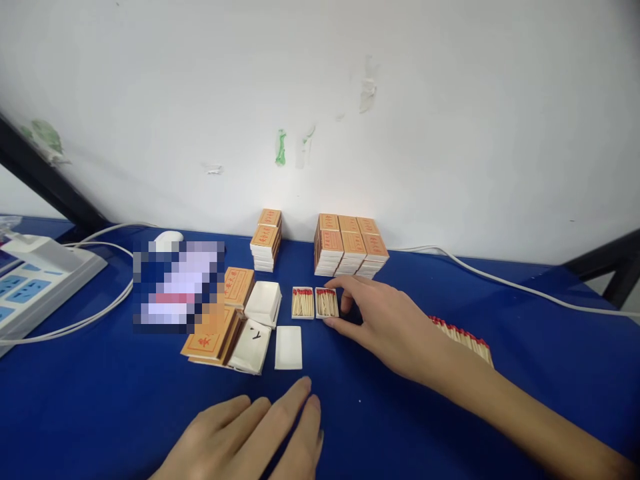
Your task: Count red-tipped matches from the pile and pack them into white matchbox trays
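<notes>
My right hand (387,317) reaches in from the right. Its thumb and index finger grip the near and far ends of a matchbox tray (327,305) filled with red-tipped matches. Beside that tray, just to its left, stands a second filled matchbox tray (303,304). Lower down, my left hand (255,433) rests palm down with its fingers stretched out and nothing in it. Ahead of its fingertips lies a single white tray (289,348). White trays (263,303) are stacked farther left. A row of loose matches (467,340) is partly hidden behind my right forearm.
Orange matchbox sleeves (207,337) lie left of the white trays. Closed matchboxes stand in a small stack (267,240) and a larger stack (350,243) near the wall. A blurred-out phone-like object (180,287), a white mouse (167,241), a power strip (45,280) and cables occupy the left.
</notes>
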The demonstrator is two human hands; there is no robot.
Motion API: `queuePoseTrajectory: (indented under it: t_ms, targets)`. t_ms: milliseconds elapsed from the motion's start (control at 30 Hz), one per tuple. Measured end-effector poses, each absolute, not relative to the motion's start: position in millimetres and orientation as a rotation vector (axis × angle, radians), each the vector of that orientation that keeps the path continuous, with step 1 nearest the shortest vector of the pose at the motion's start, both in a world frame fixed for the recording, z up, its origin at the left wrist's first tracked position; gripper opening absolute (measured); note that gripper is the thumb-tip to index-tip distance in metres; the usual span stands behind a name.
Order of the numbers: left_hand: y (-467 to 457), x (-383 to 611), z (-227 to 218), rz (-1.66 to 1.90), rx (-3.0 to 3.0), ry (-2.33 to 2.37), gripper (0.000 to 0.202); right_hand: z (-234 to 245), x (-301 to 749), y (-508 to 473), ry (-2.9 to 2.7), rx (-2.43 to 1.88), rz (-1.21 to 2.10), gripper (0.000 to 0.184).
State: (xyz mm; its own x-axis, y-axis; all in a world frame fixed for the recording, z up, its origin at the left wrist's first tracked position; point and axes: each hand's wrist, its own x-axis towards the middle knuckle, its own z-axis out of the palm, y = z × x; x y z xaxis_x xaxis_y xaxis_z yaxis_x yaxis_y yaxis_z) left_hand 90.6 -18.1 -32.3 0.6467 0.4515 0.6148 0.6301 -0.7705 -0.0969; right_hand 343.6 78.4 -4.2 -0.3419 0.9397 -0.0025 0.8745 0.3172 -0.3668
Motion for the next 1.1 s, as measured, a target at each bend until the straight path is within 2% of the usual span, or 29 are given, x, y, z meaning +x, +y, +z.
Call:
queuePoseTrajectory:
  t_ms: [233,467,600,667,767,900,1000,1100]
  targets:
    - [-10,95,-28,-0.929,-2.513,-1.028,0.017,-6,341,80,-2.367,-1.630,0.499,0.036]
    - [-9,85,-35,-0.775,-2.578,-0.949,0.024,-1,347,73,-2.338,-1.634,0.484,0.054]
    - [-9,83,-33,-0.693,-2.674,-0.831,0.046,5,363,58,-2.221,-1.641,0.404,0.039]
    - [-9,86,-32,-0.801,-2.714,-0.812,0.059,4,372,49,-2.147,-1.652,0.377,0.026]
    - [-10,91,-33,-0.764,-2.820,-0.764,0.050,-7,380,37,-2.080,-1.643,0.289,0.020]
    - [-11,98,-42,-1.027,-2.804,-0.733,0.042,-28,380,27,-2.077,-1.576,-0.008,0.034]
    - [-9,98,-45,-1.018,-2.936,-0.724,0.044,-39,375,25,-2.090,-1.518,-0.262,0.038]
    - [-6,97,-40,-0.969,-3.043,-0.706,0.036,-44,371,24,-2.115,-1.486,-0.383,0.039]
